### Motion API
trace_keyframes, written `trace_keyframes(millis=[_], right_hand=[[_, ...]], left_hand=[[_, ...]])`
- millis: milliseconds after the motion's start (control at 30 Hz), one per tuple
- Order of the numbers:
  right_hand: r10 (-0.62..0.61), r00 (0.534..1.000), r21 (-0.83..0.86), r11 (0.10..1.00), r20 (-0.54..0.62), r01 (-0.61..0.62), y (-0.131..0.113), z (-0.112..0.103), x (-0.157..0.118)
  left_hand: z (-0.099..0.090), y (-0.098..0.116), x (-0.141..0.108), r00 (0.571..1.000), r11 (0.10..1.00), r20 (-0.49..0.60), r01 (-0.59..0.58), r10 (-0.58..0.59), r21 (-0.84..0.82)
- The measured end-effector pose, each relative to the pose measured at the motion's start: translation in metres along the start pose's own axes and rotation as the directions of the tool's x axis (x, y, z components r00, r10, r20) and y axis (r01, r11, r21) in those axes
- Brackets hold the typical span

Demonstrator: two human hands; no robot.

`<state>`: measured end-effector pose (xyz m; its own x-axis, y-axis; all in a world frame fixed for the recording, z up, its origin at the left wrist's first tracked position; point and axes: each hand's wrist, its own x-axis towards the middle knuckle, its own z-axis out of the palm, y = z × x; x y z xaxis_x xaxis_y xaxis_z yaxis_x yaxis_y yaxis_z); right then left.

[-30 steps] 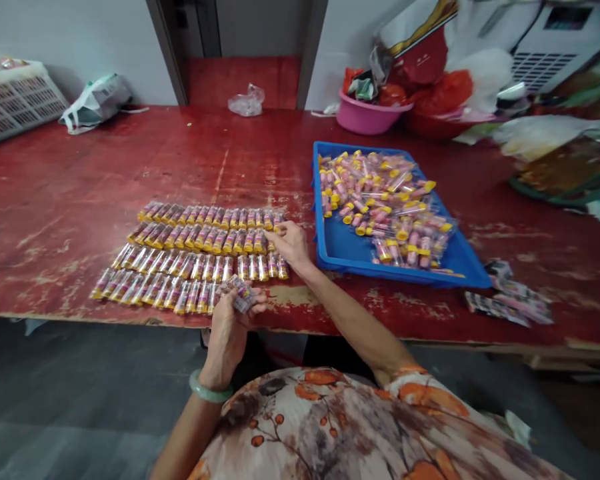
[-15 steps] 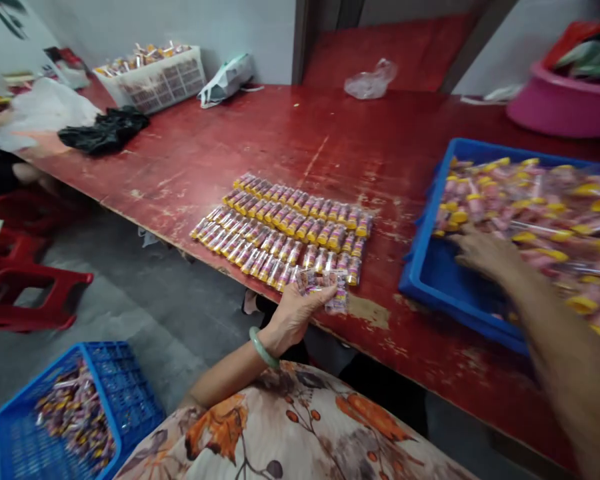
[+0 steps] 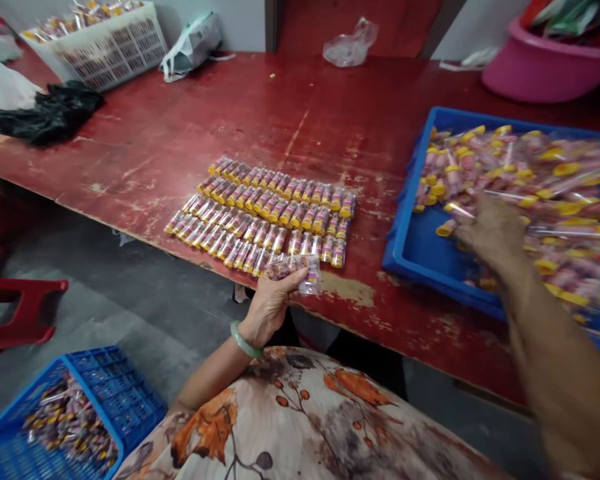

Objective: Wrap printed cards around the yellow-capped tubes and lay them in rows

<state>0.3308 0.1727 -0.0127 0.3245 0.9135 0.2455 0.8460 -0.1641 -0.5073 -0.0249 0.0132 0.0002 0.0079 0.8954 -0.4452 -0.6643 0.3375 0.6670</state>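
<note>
While the head view shows both hands at work, the left hand (image 3: 273,300) pinches a small sheaf of printed clear-film pieces (image 3: 307,275) between thumb and fingers, above the near edge of the red table (image 3: 260,100). The right hand (image 3: 495,233) reaches into the blue tray (image 3: 420,241), fingers directed down among loose, yellow-ended pink tubes (image 3: 453,177). Motion blur hides its fingertips; whether they grip a tube cannot be determined.

Handling: judged by appearance, each tube is light and fairly firm, with a slippery clear wrap that may crease. Grasp across the middle of the body, clear of the yellow end. The film pieces look thin and flexible; pinch them flat near one edge.

Orientation: in the tray, long axes lie in mixed directions. The yellow end beside the right fingertips points left, toward the tray's near-left wall. On the table, left of the tray, the arranged tubes (image 3: 285,212) form side-by-side rows. Their long axes run roughly away from the person, slanting right, with yellow ends mostly nearest the person.
</note>
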Motion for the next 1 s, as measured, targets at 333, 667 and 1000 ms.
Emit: trace_keyframes(millis=[333, 667, 1000], right_hand=[[-0.091, 0.949, 0.929, 0.251, 0.302, -0.271, -0.108, -0.013, -0.215], [-0.259, 0.881, 0.918, 0.122, 0.395, -0.376, -0.127, -0.012, -0.243], [-0.257, 0.955, 0.954, 0.291, 0.150, -0.072, -0.129, -0.012, -0.256]], left_hand=[[0.017, 0.000, -0.006, 0.999, 1.000, -0.054, -0.006, 0.006, -0.013], [0.019, -0.003, -0.012, 0.996, 0.998, -0.058, -0.062, 0.061, -0.019], [0.021, -0.006, -0.021, 0.994, 0.997, -0.080, -0.074, 0.071, -0.028]])
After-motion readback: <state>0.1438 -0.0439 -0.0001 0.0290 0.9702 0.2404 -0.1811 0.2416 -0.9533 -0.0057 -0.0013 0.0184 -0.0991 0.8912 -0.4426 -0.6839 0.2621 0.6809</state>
